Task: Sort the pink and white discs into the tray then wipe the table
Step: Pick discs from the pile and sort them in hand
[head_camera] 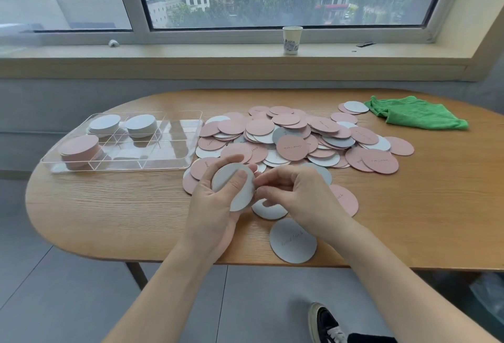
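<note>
On the wooden table point(109, 211), beside the clear tray point(174, 139) and the heap of pink and white discs point(297, 141), my left hand point(218, 206) grips a white disc point(231, 187) whose edge my right hand's point(297, 195) curled fingers pinch.

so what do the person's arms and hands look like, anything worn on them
Both forearms are bare as far as the view shows: no sleeves, watch, bracelets or gloves. The left hand and right hand show no rings, and the nails are short and unpainted.
</note>
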